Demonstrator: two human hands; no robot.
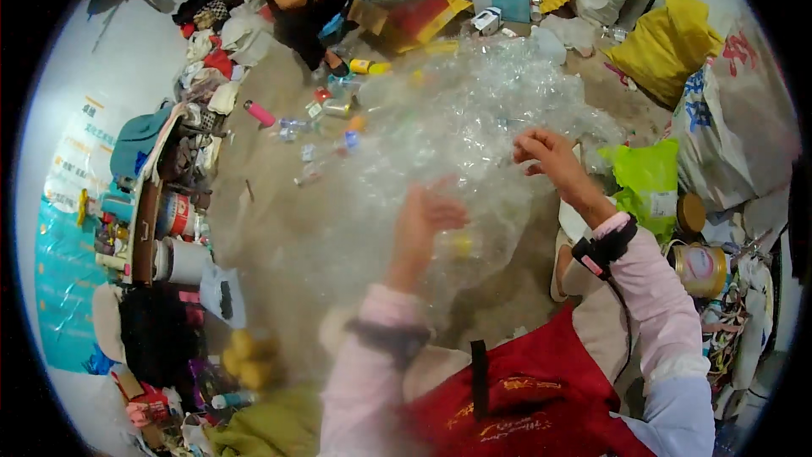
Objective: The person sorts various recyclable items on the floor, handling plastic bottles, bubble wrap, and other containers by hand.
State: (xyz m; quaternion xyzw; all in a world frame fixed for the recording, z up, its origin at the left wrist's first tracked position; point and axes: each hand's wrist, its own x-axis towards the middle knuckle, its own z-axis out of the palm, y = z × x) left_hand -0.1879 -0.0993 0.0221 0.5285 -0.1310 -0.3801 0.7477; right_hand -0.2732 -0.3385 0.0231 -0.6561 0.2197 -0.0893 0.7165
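Observation:
A large heap of clear plastic film (482,114) spreads over the floor before me, its near part blurred. My left hand (431,212), smeared by motion, is over the near part of the film; whether its fingers grip any of it cannot be told. Farther right, my right hand (539,149) is raised at the film's right side with its fingers bent, and whether film is between them is unclear. A container with a yellow part (463,244) shows dimly through the film, below my left hand.
Another person (304,0) sits at the top beside an open cardboard box (406,13). A pink bottle (259,113) and small containers lie left of the film. A lime-green bag (650,187), a gold-coloured tin (700,270) and large woven sacks (729,120) stand at right. Shelving (147,228) lines the left.

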